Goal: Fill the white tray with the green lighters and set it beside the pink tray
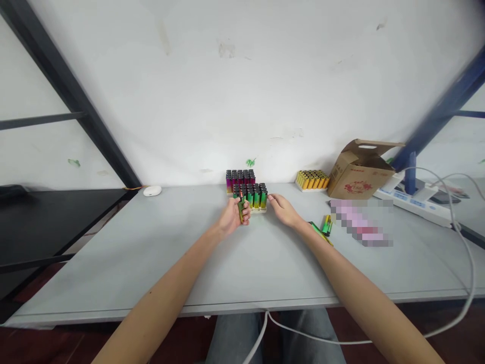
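My left hand [231, 218] is closed around a green-and-yellow lighter [241, 211], held upright just in front of a block of lighters. That block is several green-to-yellow lighters [256, 198] with black tops, standing in rows in a pale tray [259, 210]. Part of it is hidden behind my left hand. My right hand [283, 210] is at the tray's right side, its fingers stretched toward the end lighter; whether they touch it I cannot tell. Behind the green block stand purple lighters [241, 177] with black tops, also in rows.
A tray of yellow lighters [312, 179] stands by the wall, beside an open cardboard box [359, 177]. Loose green-yellow lighters [327, 225] lie near my right forearm, beside a blurred pink item [358, 222]. A power strip [420, 205] with white cables is at right; a white device [152, 191] is at left.
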### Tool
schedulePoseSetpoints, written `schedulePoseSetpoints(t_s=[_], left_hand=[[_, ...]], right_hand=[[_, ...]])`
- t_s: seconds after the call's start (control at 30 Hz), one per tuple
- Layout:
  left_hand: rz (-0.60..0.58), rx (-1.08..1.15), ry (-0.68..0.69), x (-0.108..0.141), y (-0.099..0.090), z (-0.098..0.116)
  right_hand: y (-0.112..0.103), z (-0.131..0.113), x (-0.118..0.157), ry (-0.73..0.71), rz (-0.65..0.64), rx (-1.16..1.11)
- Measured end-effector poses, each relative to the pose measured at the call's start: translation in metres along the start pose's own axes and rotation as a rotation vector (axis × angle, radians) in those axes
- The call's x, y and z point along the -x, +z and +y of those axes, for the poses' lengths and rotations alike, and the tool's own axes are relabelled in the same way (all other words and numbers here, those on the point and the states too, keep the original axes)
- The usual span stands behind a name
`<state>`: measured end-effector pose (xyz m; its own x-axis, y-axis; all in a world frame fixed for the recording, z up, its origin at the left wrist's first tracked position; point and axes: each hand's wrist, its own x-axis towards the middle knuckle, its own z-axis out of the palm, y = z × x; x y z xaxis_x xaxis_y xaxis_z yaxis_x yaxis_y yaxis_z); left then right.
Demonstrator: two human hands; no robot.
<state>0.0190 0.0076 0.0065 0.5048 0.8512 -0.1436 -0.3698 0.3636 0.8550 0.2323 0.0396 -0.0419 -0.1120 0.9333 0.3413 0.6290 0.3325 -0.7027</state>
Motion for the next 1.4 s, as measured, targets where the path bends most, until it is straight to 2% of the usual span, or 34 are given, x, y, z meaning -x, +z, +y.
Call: schedulePoseSetpoints(t_s=[0.17,0.5,0.6,0.77,0.9,1.17,1.4], left_hand=[[0.023,-0.001,0.014,-0.002,-0.002,-0.002],[0.066,-0.025,0.168,0.002,-0.006,0.004],[0.114,-0.174,0.272,0.003,-0.009,0.006],[0.256,-0.586,0.451,-0.003,-0.021,0.006],[0.334,-0.738,0.55,-0.008,-0.027,0.006],[0.379,-0.956,0.601,-0.009,-0.029,0.003],[0.338,-1.045,0.607,-0.014,-0.033,-0.003]], right_hand=[[0.0,-0.003,0.001,-0.004,0.002,0.018],[-0.001,-0.01,0.002,-0.012,-0.019,0.046],[-0.003,-0.01,0.003,-0.005,-0.027,0.061],[-0.004,-0.01,0.004,0.027,-0.044,0.067],[-0.003,-0.009,0.005,0.032,-0.053,0.058],[0.002,-0.003,0.005,0.047,-0.067,0.058],[0.001,-0.001,0.004,0.025,-0.08,0.075]])
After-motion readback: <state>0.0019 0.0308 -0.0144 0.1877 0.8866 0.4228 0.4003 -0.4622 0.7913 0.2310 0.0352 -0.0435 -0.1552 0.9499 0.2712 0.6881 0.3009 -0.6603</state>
